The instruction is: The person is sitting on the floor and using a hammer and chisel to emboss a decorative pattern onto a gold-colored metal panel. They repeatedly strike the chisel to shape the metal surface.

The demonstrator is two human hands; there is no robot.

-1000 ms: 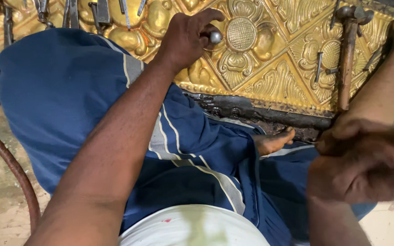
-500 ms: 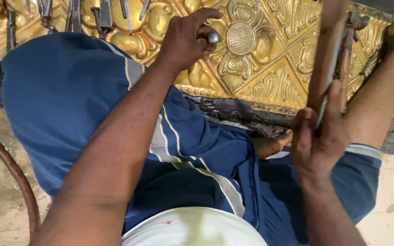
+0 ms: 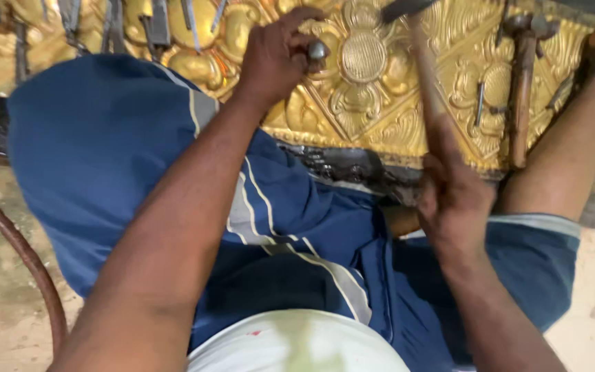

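Embossed gold-coloured metal panel spans the top of the view, raised floral relief, round ribbed boss near centre; dark pitch-like edge along its lower border. Blue shorts with pale stripes fill the middle, knees up against the panel. Curved brown hose lies on the bare floor at left. Spare hammer rests on the panel at right, wooden handle pointing down toward the knee. Several loose steel punches lie along the panel's top-left edge.

Right hand is closed around the wooden handle of a working hammer; the handle is motion-blurred, the dark head sits at the top edge above the round boss. Left hand is closed round a small steel punch, only its rounded top showing between thumb and forefinger, just left of the boss; tip hidden, so contact with the panel can't be confirmed
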